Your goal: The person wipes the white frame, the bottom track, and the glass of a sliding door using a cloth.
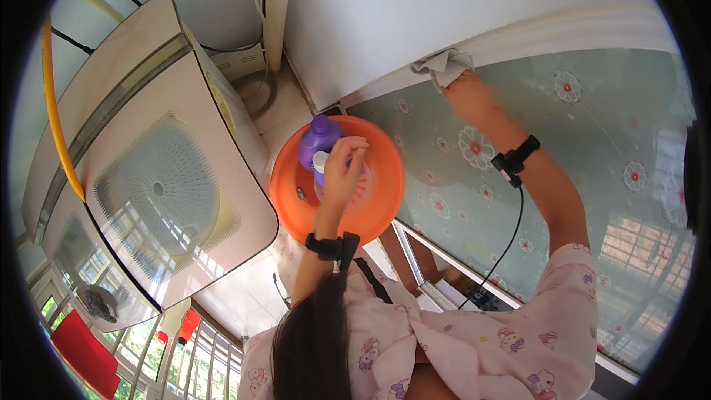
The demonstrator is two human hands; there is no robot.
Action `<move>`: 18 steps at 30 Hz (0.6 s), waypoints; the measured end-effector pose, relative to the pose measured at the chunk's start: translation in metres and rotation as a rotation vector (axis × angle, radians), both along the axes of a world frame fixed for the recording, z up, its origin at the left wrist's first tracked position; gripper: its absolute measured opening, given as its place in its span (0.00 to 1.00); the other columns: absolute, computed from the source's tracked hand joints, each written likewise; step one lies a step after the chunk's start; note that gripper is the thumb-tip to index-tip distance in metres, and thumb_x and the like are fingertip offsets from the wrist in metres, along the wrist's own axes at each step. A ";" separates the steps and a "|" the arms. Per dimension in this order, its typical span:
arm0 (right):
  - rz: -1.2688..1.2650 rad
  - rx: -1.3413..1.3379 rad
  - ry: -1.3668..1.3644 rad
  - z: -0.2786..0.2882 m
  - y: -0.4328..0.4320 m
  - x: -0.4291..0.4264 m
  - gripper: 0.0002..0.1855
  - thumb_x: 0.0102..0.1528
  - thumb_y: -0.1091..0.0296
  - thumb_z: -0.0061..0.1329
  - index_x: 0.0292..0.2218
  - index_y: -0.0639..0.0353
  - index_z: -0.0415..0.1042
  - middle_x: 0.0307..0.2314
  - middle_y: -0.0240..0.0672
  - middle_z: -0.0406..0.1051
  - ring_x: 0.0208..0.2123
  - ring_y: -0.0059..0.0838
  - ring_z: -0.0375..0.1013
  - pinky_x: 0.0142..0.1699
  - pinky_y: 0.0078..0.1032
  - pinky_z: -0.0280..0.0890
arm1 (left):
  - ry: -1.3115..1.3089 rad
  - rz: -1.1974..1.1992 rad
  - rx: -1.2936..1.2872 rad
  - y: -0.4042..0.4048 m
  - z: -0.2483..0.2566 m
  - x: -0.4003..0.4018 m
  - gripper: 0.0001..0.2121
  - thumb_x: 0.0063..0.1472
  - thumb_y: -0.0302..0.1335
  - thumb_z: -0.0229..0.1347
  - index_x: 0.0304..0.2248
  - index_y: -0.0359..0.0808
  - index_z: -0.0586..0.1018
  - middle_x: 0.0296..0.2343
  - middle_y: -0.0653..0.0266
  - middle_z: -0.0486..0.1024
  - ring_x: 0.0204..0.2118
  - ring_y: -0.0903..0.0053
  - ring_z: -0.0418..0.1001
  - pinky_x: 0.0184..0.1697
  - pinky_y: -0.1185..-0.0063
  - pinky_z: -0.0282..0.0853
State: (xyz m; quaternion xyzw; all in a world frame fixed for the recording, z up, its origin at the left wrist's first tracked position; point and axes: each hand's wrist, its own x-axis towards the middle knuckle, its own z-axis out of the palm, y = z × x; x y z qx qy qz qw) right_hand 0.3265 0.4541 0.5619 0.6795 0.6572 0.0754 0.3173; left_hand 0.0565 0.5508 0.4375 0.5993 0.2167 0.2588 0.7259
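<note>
My right hand [468, 97] grips a crumpled grey cloth [449, 66]. It presses the cloth against the white ledge [522, 39] where the wall meets a green, flower-patterned glass top [516, 105]. Loosely curled and with no object visible in it, my left hand [345, 169] hovers over an orange plastic basin [389, 200]. Inside the basin stands a purple bottle [318, 141] with a purple cap. Beside it is a white-capped container [320, 161], partly hidden by my left hand. A small dark object [301, 193] lies against the basin's left inner side.
To the left stands a top-loading washing machine [222, 189] with a see-through lid. A yellow pole [58, 116] reaches over it, and a dark grey scrubber-like thing [99, 304] lies on it. Window bars [205, 364] are lower left. A black cable [508, 241] hangs from my right wristband.
</note>
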 end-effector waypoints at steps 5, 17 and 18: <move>-0.069 -0.184 0.027 -0.114 -0.006 0.017 0.11 0.47 0.69 0.43 0.32 0.60 0.74 0.32 0.37 0.73 0.36 0.35 0.71 0.43 0.30 0.63 | 0.042 -0.040 0.088 -0.001 0.003 -0.010 0.04 0.57 0.20 0.47 0.32 0.32 0.72 0.33 0.60 0.71 0.35 0.73 0.71 0.38 0.81 0.66; -1.787 0.379 2.292 -0.192 -0.077 -0.138 0.12 0.51 0.61 0.39 0.26 0.56 0.72 0.20 0.28 0.70 0.26 0.21 0.71 0.33 0.21 0.65 | 0.154 -0.103 -0.340 0.008 -0.018 -0.075 0.09 0.61 0.27 0.43 0.37 0.33 0.72 0.36 0.63 0.72 0.37 0.79 0.70 0.41 0.82 0.64; -1.787 0.451 2.667 -0.178 -0.096 -0.161 0.11 0.51 0.62 0.39 0.27 0.55 0.71 0.21 0.29 0.70 0.27 0.20 0.71 0.34 0.21 0.66 | 0.100 -0.140 -0.342 0.008 -0.010 -0.069 0.09 0.61 0.29 0.43 0.38 0.34 0.71 0.36 0.63 0.72 0.37 0.79 0.70 0.42 0.81 0.63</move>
